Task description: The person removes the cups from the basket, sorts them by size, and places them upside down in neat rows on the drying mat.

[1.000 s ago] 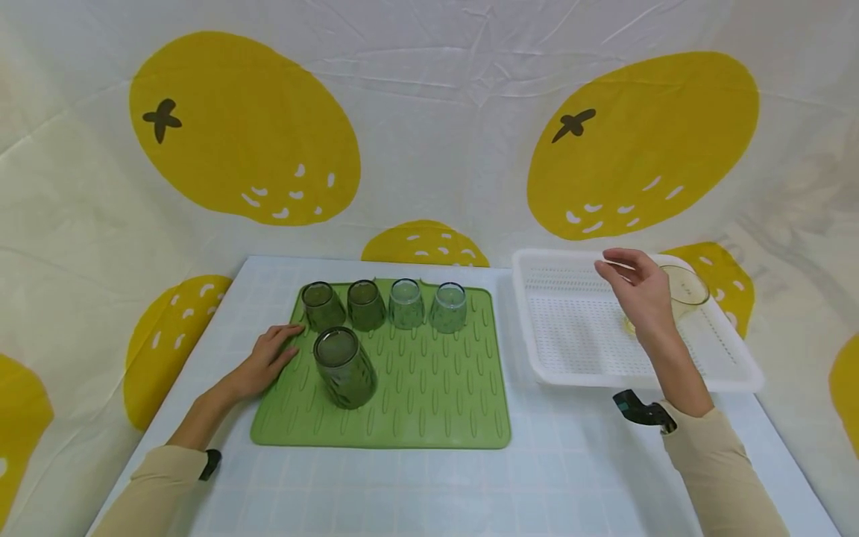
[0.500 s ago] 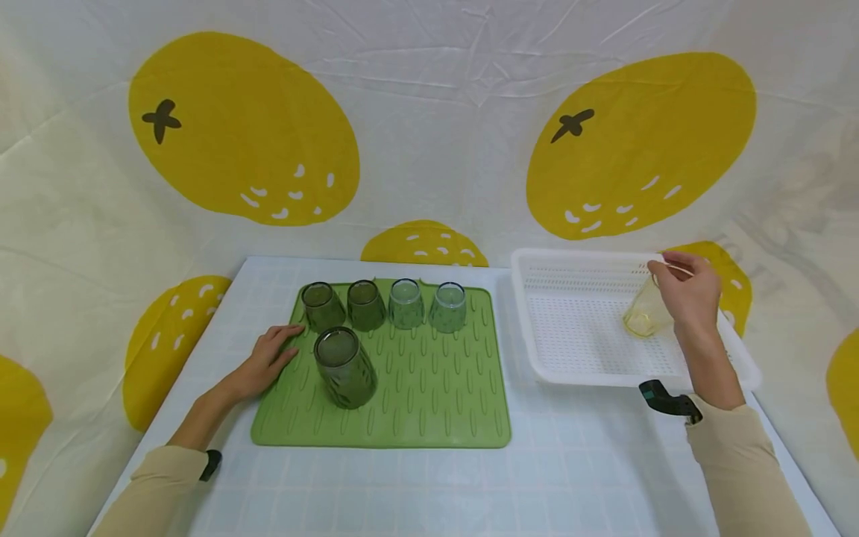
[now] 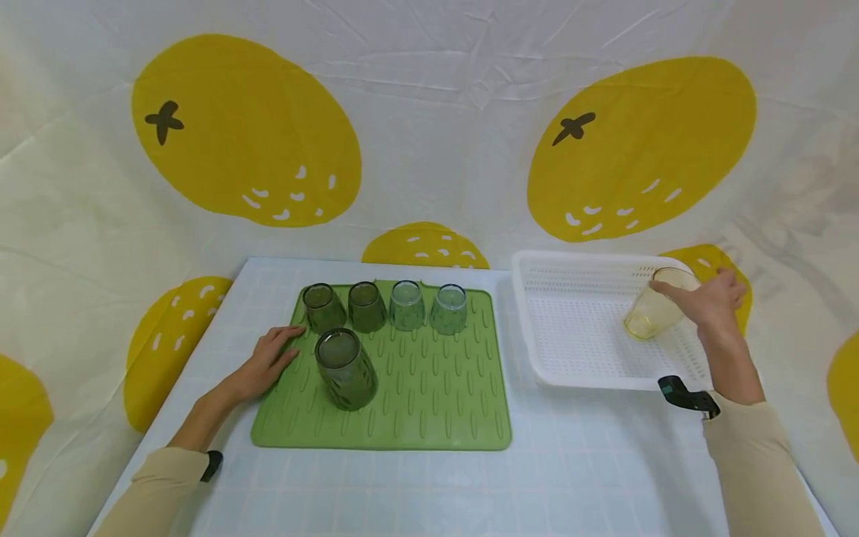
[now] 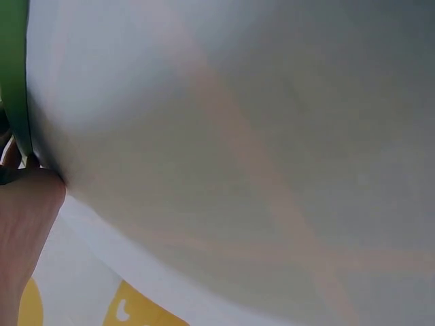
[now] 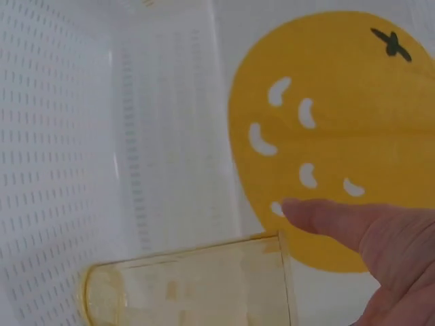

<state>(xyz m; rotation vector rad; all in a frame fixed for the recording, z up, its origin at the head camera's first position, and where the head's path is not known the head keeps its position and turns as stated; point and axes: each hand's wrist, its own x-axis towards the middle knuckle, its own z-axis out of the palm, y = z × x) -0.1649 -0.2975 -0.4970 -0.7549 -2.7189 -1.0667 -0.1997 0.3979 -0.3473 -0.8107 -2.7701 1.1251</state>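
Observation:
My right hand [image 3: 716, 304] is at the right side of the white basket [image 3: 570, 328], beside a clear yellow drinking glass [image 3: 647, 312]. The glass sits in the basket, base to the left and wide rim to the right. In the right wrist view, the thumb [image 5: 326, 219] reaches out just past the rim of the yellow glass [image 5: 204, 285], and the other fingers are out of frame. My left hand [image 3: 265, 363] rests, fingers extended, on the left edge of the green drying mat [image 3: 429, 403]. Nearest to it stands a tall dark green glass [image 3: 347, 371], upside down.
Along the mat's back edge stand two small dark green glasses [image 3: 325, 309] and two pale blue-green glasses [image 3: 407, 306], all upside down. A pale checked cloth [image 3: 416, 492] covers the table. Behind it hangs a white sheet [image 3: 443, 134] with yellow fruit prints.
My right hand has moved right across the basket to the far side of the yellow glass's rim, its fingers spreading. The left hand has stayed on the mat.

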